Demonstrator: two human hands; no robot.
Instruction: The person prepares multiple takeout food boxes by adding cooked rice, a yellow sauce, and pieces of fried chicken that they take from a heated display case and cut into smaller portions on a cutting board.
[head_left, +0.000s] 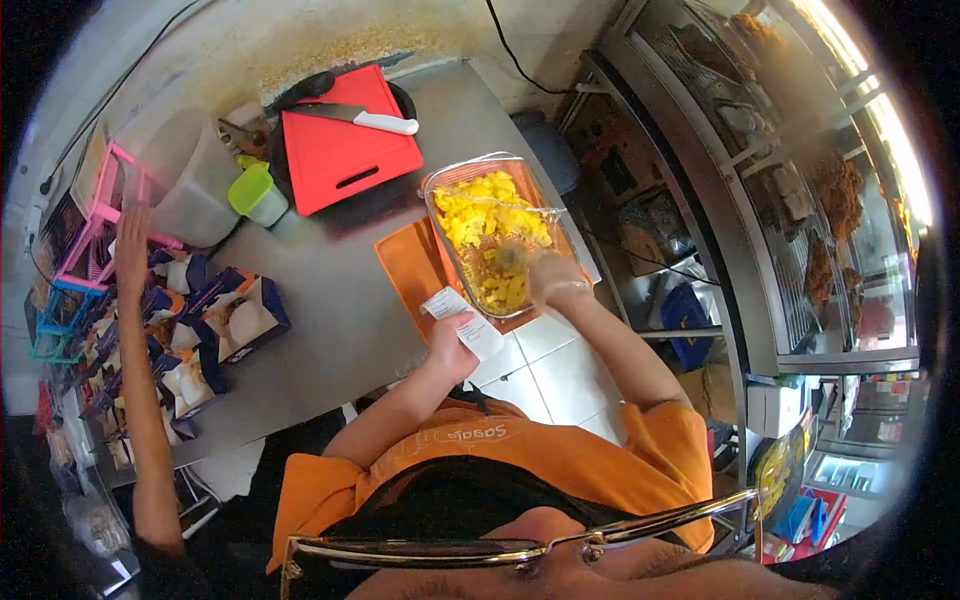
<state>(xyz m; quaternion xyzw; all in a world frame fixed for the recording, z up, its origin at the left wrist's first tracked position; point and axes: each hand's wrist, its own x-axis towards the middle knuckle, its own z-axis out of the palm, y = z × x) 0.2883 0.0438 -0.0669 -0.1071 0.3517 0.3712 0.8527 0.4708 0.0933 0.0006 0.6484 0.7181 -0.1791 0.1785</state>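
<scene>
My left hand (452, 349) holds a printed paper slip (469, 326) upright beside the near edge of a clear rectangular container. Chopped yellow food (487, 206) lies in that container (430, 196), mostly at its far end, under partly drawn-back clear film. My right hand (555, 281), in a clear plastic glove, is over the container's near right part; its fingers are blurred around a utensil or food, and I cannot tell which. Orange trays or boards (409, 262) lie beneath and beside the container on the metal table (330, 277).
A red cutting board (337, 165) bears a white-handled knife (386, 122). A green-lidded tub (255, 191) stands by a large translucent bucket (195, 180). Another person's arm (139, 360) reaches over filled food boxes (236, 319) at left. A glass display cabinet (765, 225) stands at right.
</scene>
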